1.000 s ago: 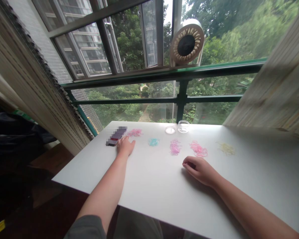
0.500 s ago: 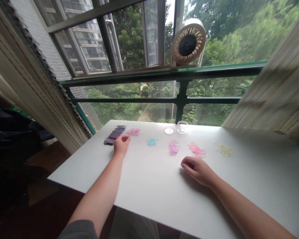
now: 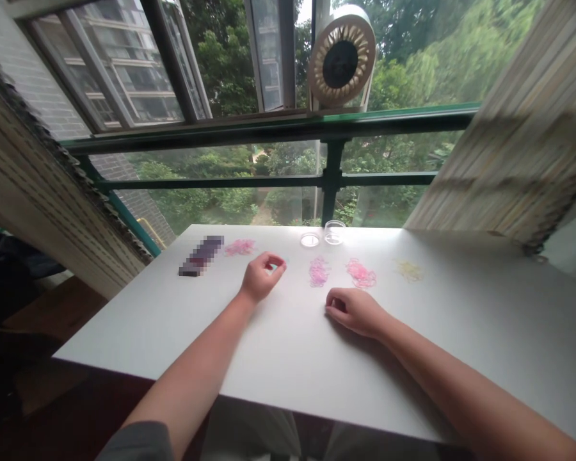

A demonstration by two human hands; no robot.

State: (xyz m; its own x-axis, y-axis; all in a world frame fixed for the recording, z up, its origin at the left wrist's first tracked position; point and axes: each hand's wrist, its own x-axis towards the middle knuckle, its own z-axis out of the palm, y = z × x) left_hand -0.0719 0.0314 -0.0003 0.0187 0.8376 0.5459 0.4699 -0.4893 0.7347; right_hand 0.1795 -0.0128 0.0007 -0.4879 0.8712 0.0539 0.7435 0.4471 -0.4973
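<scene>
My left hand (image 3: 264,276) is over the blue pile (image 3: 279,266), which it mostly covers; its thumb and fingertips are pressed together, and whatever they may hold is too small to make out. My right hand (image 3: 352,310) rests curled on the white table (image 3: 273,358), just in front of a pink pile (image 3: 361,274) of small bands, its fingertips together and their contents hidden. A purple pile (image 3: 319,272) lies between the hands. Farther left is another pink pile (image 3: 240,248), and a yellow pile (image 3: 409,269) lies at the right.
Two clear round dishes (image 3: 335,234) stand near the table's back edge. A blurred-out phone (image 3: 201,256) lies at the left. Behind the table are a green railing (image 3: 269,182), a round fan (image 3: 342,63) and curtains on both sides.
My left hand has moved right, from beside the phone to the blue pile. My right hand keeps its curled pose by the pink pile. The camera view has shifted.
</scene>
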